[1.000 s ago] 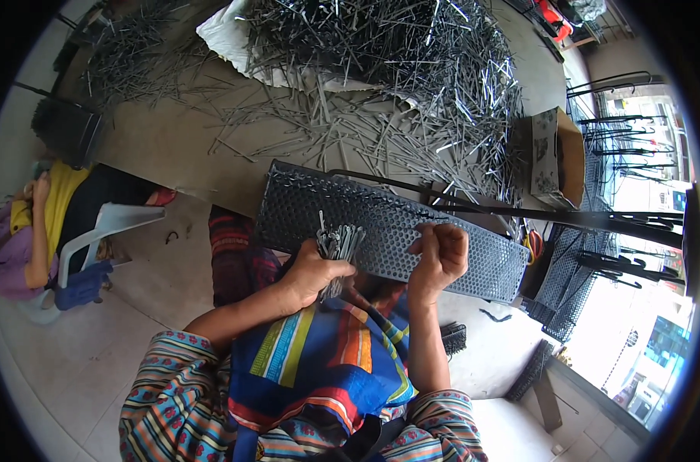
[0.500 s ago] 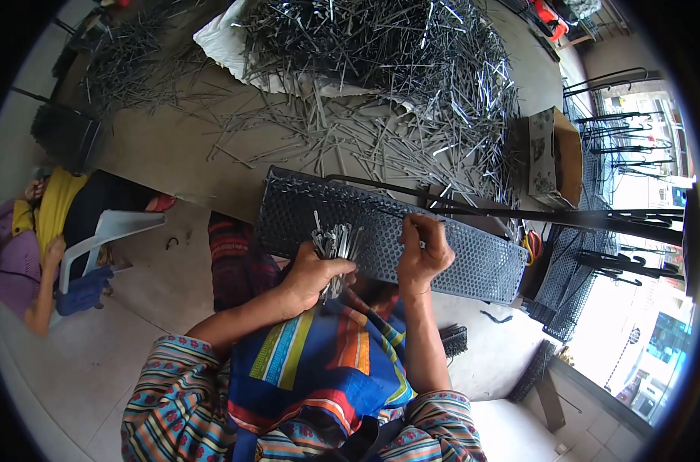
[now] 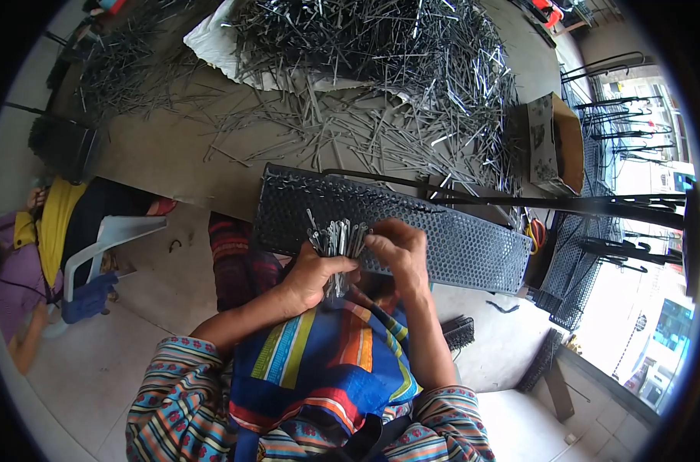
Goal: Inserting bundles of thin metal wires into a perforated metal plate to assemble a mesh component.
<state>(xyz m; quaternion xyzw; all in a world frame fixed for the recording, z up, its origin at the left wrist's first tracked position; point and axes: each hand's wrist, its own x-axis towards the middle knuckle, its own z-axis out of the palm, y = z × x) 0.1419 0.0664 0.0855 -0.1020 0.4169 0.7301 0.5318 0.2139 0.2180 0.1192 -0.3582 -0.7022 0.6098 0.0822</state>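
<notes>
- Left hand (image 3: 307,280) closed round a bundle of thin metal strips (image 3: 337,237).
- Right hand (image 3: 400,250) at the bundle's right edge, fingers bent; cannot tell if pinching one.
- Likely risk: slack left grip, or tugging tangled strips, spills some onto apron (image 3: 319,350).
- Bundle between both hands, tops above left thumb; perforated tray (image 3: 465,256) beyond.

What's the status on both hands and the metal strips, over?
Left hand closed around a bunch of metal strips. Right hand at the bunch's right side, grip unclear. Black mesh panel just beyond, not visibly blocking.
</notes>
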